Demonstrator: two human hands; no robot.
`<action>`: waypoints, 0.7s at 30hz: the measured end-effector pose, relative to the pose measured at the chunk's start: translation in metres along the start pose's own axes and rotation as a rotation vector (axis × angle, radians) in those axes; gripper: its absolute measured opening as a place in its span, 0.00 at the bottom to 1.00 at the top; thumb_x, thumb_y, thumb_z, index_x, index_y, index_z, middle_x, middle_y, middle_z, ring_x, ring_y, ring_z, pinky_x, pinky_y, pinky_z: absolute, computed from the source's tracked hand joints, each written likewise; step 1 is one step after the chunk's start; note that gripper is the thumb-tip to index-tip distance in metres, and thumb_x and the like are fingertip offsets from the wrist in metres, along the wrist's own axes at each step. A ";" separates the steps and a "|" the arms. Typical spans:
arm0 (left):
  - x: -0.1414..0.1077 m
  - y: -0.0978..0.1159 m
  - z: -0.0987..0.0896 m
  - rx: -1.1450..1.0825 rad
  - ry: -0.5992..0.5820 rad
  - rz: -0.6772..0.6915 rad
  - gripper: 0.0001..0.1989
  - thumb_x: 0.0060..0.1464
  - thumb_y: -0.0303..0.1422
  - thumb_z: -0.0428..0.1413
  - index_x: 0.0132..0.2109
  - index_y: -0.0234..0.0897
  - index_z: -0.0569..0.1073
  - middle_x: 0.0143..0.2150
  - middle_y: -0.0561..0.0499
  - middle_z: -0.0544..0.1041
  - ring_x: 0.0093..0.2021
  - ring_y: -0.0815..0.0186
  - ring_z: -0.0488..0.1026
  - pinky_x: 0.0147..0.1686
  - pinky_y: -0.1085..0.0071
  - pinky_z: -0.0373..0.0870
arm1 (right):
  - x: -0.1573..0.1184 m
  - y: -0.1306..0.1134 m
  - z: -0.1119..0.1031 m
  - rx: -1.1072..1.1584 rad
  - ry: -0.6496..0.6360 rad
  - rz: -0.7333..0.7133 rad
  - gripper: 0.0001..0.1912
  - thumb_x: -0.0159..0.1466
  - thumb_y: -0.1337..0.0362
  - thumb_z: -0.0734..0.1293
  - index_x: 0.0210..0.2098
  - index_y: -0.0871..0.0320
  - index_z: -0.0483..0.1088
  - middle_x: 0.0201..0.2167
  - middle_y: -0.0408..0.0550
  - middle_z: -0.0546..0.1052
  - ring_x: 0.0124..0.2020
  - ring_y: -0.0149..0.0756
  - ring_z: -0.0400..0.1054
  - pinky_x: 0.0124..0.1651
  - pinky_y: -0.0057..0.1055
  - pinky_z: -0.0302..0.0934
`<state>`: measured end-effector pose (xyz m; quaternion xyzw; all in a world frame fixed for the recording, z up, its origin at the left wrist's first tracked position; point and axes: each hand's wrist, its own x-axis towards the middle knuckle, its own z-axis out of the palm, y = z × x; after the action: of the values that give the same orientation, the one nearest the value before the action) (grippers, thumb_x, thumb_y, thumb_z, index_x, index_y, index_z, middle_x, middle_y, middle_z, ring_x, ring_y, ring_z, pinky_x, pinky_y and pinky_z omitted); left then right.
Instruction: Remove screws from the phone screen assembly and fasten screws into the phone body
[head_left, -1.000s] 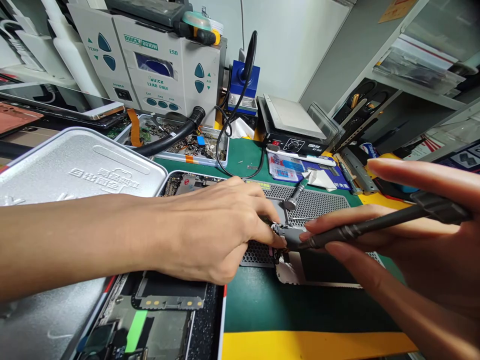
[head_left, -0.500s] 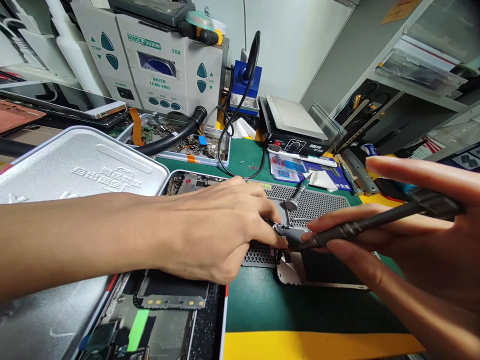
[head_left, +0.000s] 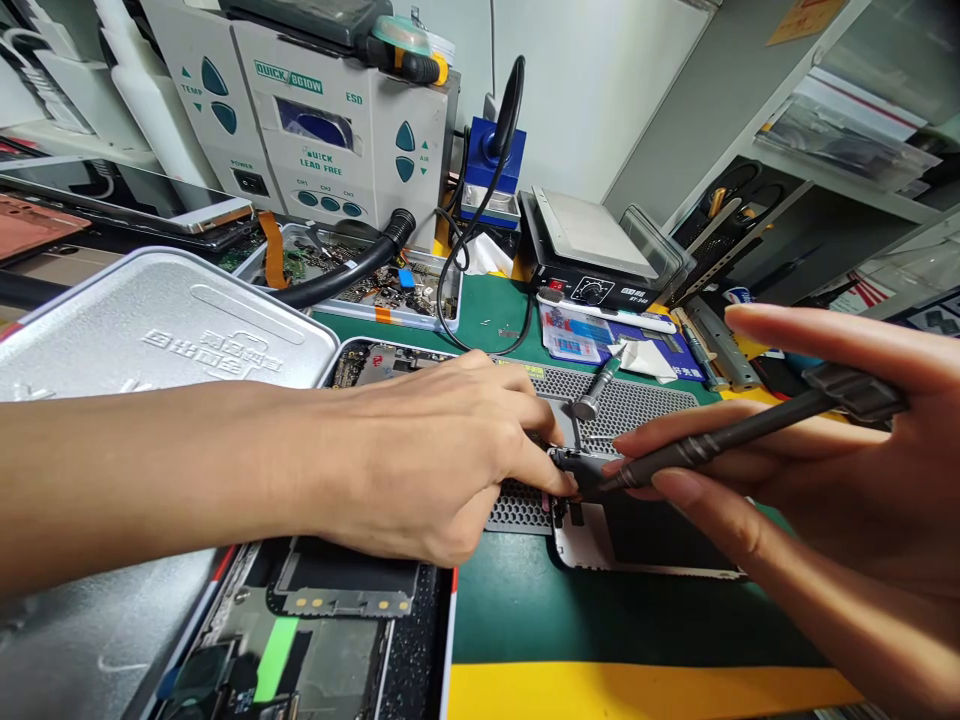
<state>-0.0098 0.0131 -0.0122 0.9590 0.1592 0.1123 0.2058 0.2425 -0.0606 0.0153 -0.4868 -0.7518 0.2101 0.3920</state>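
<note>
A phone screen assembly (head_left: 585, 535), back side up with a metal plate and dark panel, lies partly on a grey honeycomb mat (head_left: 517, 508). My left hand (head_left: 457, 460) reaches across from the left, thumb and forefinger closed on the assembly's left end. What lies under those fingertips is mostly hidden. In my right hand (head_left: 795, 520) is a slim dark screwdriver (head_left: 720, 440), pinched between thumb and fingers and slanting down to the left. Its tip is at the assembly, close to my left fingertips; I cannot tell exactly what it touches.
Below my left arm sits an open metal tin (head_left: 452, 640) with phone parts inside; its embossed lid (head_left: 172, 310) is on the left. A hot air station (head_left: 315, 130), hot plate (head_left: 592, 250) and parts tray (head_left: 337, 318) stand behind. Another screwdriver (head_left: 596, 390) lies on the mat.
The screwdriver's handle end has shifted slightly left and down with my right hand. My left hand keeps its place on the assembly.
</note>
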 end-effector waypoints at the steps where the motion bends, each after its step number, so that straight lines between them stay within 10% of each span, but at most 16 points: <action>1: 0.000 0.000 0.000 0.000 -0.001 0.000 0.28 0.53 0.20 0.51 0.56 0.51 0.78 0.57 0.54 0.76 0.58 0.57 0.67 0.60 0.59 0.60 | -0.001 0.000 0.000 -0.008 0.008 0.010 0.40 0.57 0.68 0.78 0.67 0.47 0.65 0.39 0.49 0.84 0.29 0.46 0.82 0.32 0.30 0.82; 21: 0.001 0.000 0.001 0.007 0.000 0.008 0.27 0.53 0.20 0.52 0.55 0.51 0.78 0.60 0.57 0.75 0.58 0.57 0.67 0.59 0.60 0.60 | -0.002 -0.001 -0.001 0.020 -0.009 0.006 0.42 0.58 0.70 0.77 0.68 0.47 0.63 0.40 0.50 0.84 0.32 0.48 0.83 0.36 0.33 0.83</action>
<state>-0.0086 0.0137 -0.0127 0.9603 0.1557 0.1128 0.2021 0.2435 -0.0633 0.0163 -0.4842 -0.7499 0.2209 0.3930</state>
